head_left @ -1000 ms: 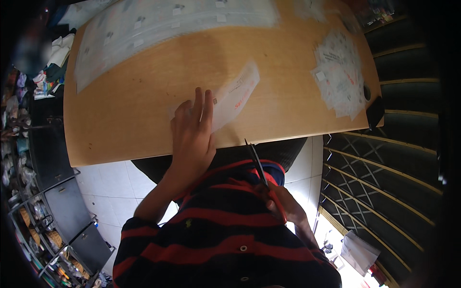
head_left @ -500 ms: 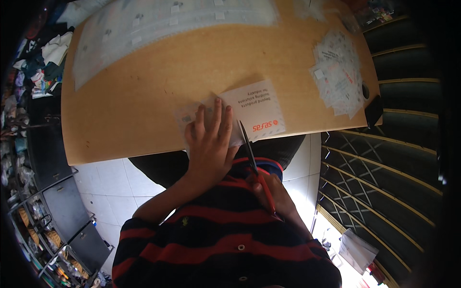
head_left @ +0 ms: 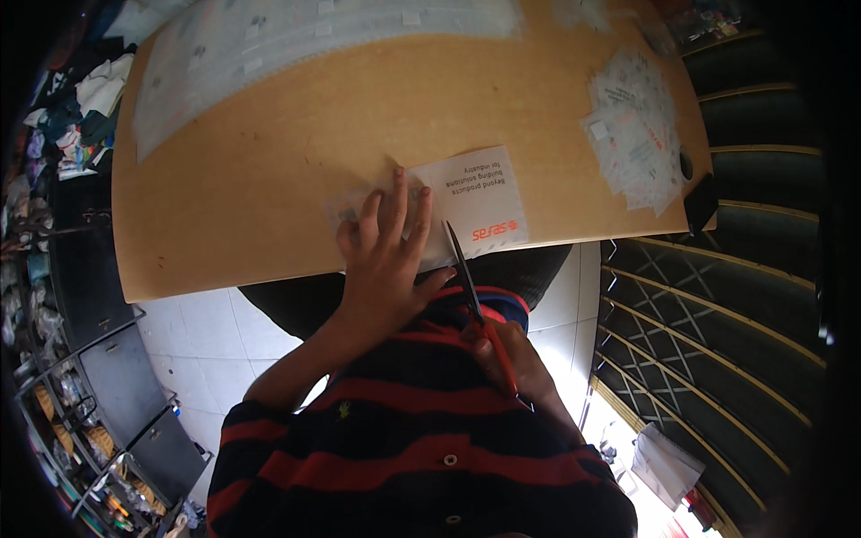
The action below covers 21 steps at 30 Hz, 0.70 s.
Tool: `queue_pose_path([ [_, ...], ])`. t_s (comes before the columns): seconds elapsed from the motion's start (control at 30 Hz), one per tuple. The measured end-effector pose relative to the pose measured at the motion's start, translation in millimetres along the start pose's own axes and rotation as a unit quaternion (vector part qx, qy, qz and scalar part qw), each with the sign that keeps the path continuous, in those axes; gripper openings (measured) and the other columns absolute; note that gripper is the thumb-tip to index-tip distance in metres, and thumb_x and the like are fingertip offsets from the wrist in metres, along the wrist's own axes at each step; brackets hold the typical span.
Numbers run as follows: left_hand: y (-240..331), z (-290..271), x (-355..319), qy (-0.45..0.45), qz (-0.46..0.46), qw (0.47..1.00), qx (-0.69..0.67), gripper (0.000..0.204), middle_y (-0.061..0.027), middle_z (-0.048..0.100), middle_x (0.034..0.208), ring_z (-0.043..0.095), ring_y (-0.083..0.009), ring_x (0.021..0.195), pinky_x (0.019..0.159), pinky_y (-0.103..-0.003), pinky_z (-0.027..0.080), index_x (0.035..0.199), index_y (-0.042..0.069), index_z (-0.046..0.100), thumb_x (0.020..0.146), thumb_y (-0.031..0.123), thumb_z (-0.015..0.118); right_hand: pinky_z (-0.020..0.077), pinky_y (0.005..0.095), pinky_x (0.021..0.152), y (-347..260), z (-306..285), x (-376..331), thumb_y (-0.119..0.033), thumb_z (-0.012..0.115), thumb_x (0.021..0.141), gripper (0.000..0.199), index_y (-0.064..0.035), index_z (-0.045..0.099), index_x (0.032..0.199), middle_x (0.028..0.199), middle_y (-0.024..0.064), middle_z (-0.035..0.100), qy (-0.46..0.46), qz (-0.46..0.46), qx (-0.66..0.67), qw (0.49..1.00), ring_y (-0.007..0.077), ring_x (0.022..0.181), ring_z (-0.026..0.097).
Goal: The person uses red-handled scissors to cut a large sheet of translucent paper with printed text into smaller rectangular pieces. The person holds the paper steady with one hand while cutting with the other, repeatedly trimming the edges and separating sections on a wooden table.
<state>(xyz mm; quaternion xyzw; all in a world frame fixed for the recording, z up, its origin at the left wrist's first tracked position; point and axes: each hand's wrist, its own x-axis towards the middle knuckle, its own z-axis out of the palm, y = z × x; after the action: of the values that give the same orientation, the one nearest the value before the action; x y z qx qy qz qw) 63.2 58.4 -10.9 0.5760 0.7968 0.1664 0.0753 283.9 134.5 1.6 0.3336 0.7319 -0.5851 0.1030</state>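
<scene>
A translucent printed sheet (head_left: 480, 197) with dark and orange lettering lies at the table's near edge. My left hand (head_left: 386, 238) rests on its left part, fingers spread and stretched out, thumb pointing right toward the scissors. My right hand (head_left: 507, 354) is closed round the red handles of a pair of scissors (head_left: 464, 269). Their dark blades point away from me, with the tip over the near side of the sheet. Whether the blades have the sheet between them I cannot tell. My left hand hides much of the sheet's left part.
Long uncut-looking printed sheets (head_left: 296, 45) spread across the far left of the wooden table (head_left: 224, 206). A loose pile of cut printed pieces (head_left: 632, 130) lies at the right, beside a black object (head_left: 700, 204) on the table's edge. Dark drawers (head_left: 121, 372) stand at left, a folding gate (head_left: 673, 296) at right.
The fingers of my left hand have shifted slightly and its thumb has stretched out to the right. The sheet has moved a little left. The scissors stay nearly in place.
</scene>
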Motion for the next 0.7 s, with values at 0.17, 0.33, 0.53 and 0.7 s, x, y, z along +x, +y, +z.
queue_pose_path([
  [0.17, -0.5, 3.6, -2.7, -0.008, -0.002, 1.0, 0.018, 0.085, -0.022, 0.022, 0.16, 0.031, -0.0387, 0.132, 0.1, -0.053, 0.022, 0.152, 0.009, 0.034, 0.084, 0.051, 0.063, 0.0516, 0.0482, 0.078, 4.7, 4.2, -1.9, -0.028, 0.064, 0.091, 0.02, -0.0096, 0.065, 0.098, 0.082, 0.0157, 0.065, 0.013, 0.014, 0.016, 1.0, 0.0382, 0.084, 0.066],
  [0.33, 0.4, 8.1, -5.4, 0.001, -0.011, 1.0, 0.01, 0.082, -0.0228, 0.021, 0.16, 0.031, -0.0395, 0.131, 0.099, -0.054, 0.022, 0.152, 0.009, 0.033, 0.086, 0.048, 0.062, 0.0518, 0.0469, 0.076, 3.0, 6.3, -3.8, -0.029, 0.064, 0.091, 0.021, -0.0085, 0.065, 0.096, 0.078, 0.0157, 0.065, 0.026, -0.011, 0.022, 0.999, 0.0374, 0.081, 0.066],
  [0.53, 0.5, 8.6, -5.6, 0.007, -0.01, 1.0, 0.001, 0.082, -0.0231, 0.021, 0.16, 0.031, -0.0393, 0.131, 0.098, -0.054, 0.023, 0.152, 0.008, 0.033, 0.085, 0.046, 0.063, 0.0521, 0.0458, 0.075, 4.4, 9.8, -2.4, -0.029, 0.065, 0.09, 0.023, -0.0071, 0.066, 0.094, 0.075, 0.0159, 0.065, 0.039, -0.016, 0.018, 0.999, 0.0368, 0.08, 0.067],
  [0.7, 0.4, 8.7, -6.3, 0.013, -0.008, 1.0, -0.005, 0.083, -0.0222, 0.021, 0.16, 0.032, -0.0384, 0.131, 0.097, -0.052, 0.023, 0.152, 0.008, 0.034, 0.083, 0.044, 0.065, 0.0529, 0.0458, 0.076, 5.7, 12.5, -1.5, -0.03, 0.066, 0.089, 0.023, -0.008, 0.069, 0.095, 0.077, 0.0159, 0.066, 0.052, 0.029, 0.0, 0.998, 0.0371, 0.081, 0.068],
])
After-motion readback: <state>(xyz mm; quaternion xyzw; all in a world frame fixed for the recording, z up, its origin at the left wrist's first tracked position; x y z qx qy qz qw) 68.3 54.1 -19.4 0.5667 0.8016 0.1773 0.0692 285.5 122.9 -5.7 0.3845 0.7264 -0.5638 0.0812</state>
